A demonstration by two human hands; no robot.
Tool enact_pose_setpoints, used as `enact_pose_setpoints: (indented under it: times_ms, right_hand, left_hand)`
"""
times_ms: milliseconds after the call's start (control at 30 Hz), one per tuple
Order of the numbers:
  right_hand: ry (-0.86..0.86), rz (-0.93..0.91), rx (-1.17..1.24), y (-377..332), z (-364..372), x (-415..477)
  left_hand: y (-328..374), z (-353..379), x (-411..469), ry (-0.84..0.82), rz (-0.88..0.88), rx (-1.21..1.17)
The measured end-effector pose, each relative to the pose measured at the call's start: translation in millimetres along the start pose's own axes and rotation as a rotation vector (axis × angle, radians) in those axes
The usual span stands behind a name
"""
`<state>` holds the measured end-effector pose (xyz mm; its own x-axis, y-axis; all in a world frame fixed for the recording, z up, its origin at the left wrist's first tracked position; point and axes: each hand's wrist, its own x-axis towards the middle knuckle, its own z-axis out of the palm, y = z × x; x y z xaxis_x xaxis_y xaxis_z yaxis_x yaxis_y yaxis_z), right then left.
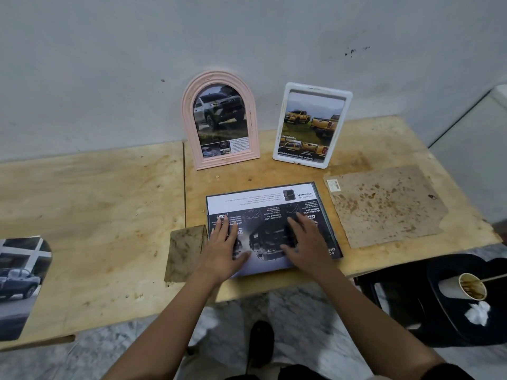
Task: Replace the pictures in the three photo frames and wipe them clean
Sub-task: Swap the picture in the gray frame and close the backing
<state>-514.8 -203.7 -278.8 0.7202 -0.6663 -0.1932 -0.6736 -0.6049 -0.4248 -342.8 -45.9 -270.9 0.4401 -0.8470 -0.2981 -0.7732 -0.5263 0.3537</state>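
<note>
A dark rectangular photo frame [339,249] lies flat at the table's near edge with a car brochure picture [263,204] laid in it. My left hand [223,246] and my right hand [307,242] press flat on the picture with straight fingers. Against the wall stand a pink arched frame [189,119] and a white rectangular frame [347,111], each holding a truck picture. A stained brown backing board [384,205] lies to the right of the dark frame.
A small stained brown piece [185,252] lies left of the dark frame. An arch-cut truck picture [19,281] rests at the far left. A black stool [452,297] at the right holds a used paper cup [466,289] and a white wad [477,312].
</note>
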Motion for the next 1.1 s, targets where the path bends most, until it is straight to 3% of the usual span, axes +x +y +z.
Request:
enact_pose_setpoints:
  times_ms: [167, 567, 800, 1100]
  right_hand:
    - [-0.194, -0.044, -0.140, -13, 17, -8]
    - [-0.214, 0.095, -0.029, -2, -2, -4]
    - [-0.172, 0.050, -0.027, 13, -9, -1]
    - [-0.254, -0.015, -0.060, 13, -22, 6]
  left_hand:
    - [6, 4, -1, -0.075, -0.036, 0.021]
    - [3, 3, -2, -0.071, -0.036, 0.013]
    - [1, 6, -1, -0.054, -0.038, 0.024]
    - [3, 2, 0, -0.059, -0.026, 0.018]
